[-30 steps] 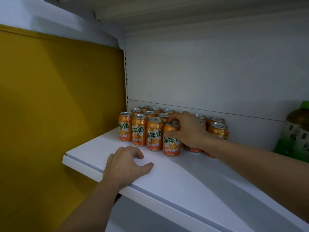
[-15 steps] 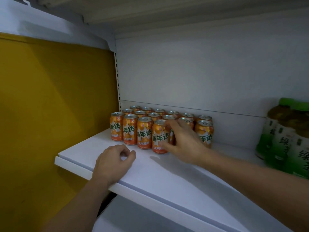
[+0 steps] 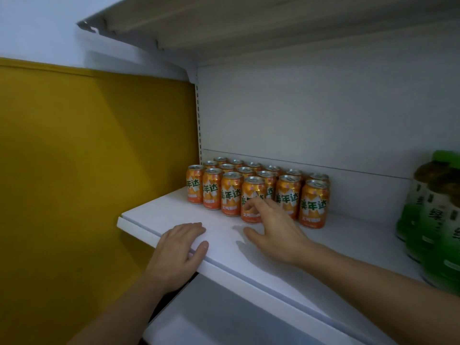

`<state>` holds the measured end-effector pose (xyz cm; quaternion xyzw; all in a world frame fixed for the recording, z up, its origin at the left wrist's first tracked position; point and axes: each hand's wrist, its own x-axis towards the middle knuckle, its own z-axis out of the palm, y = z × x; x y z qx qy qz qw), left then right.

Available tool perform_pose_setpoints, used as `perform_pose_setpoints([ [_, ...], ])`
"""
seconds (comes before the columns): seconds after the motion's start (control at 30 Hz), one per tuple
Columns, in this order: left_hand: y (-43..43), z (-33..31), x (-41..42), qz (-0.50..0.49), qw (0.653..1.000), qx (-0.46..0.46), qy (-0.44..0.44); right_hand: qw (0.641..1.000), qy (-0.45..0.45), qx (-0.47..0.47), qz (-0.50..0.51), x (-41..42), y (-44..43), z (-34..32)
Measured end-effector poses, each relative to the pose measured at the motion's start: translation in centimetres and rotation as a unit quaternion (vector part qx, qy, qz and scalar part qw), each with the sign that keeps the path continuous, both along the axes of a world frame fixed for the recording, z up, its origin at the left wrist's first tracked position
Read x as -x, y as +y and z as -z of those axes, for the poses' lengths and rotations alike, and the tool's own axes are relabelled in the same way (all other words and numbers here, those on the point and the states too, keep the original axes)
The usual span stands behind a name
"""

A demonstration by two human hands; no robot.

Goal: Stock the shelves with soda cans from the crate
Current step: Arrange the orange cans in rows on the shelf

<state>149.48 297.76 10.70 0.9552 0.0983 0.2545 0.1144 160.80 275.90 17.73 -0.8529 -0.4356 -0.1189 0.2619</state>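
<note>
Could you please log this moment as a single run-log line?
left hand: resting on shelf edge | right hand: loosely open at front-row can, no grip | green bottles: far right

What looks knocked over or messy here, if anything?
Nothing is knocked over or spilled; the orange cans all stand upright on the shelf. Only a slightly wider gap shows beside the front can that the right hand touches.

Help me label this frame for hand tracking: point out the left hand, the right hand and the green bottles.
left hand (image 3: 178,247), head view, on the back of the hand.
right hand (image 3: 276,230), head view, on the back of the hand.
green bottles (image 3: 434,217), head view, on a bottle's label.
</note>
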Motion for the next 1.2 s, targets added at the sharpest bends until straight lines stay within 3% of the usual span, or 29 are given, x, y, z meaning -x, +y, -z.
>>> perform_pose_setpoints([
  [0.17, 3.1, -0.2, 5.1, -0.078, 0.996, -0.04, -0.019, 0.996, 0.019, 0.019, -0.091, 3.3, 6.2, 0.0],
  [0.4, 9.1, 2.5, 16.5, -0.182, 0.974, -0.079, 0.109, 0.976, 0.07, 0.052, -0.201, 9.6, 15.5, 1.7],
  [0.57, 10.2, 6.3, 22.4, -0.204, 0.961, -0.068, 0.173, 0.939, 0.122, 0.108, -0.301, 14.0, 20.0, 7.0],
  [0.77, 10.1, 14.3, 27.8, -0.237, 0.948, -0.004, 0.212, 0.892, 0.146, 0.198, -0.379, 18.2, 22.8, 16.9],
  [0.9, 9.9, 20.0, 31.1, -0.257, 0.934, 0.054, 0.241, 0.888, 0.161, 0.212, -0.376, 19.8, 23.9, 23.6],
  [1.2, 8.9, 30.9, 33.2, -0.277, 0.899, 0.204, 0.272, 0.814, 0.139, 0.47, -0.314, 18.8, 24.6, 34.0],
])
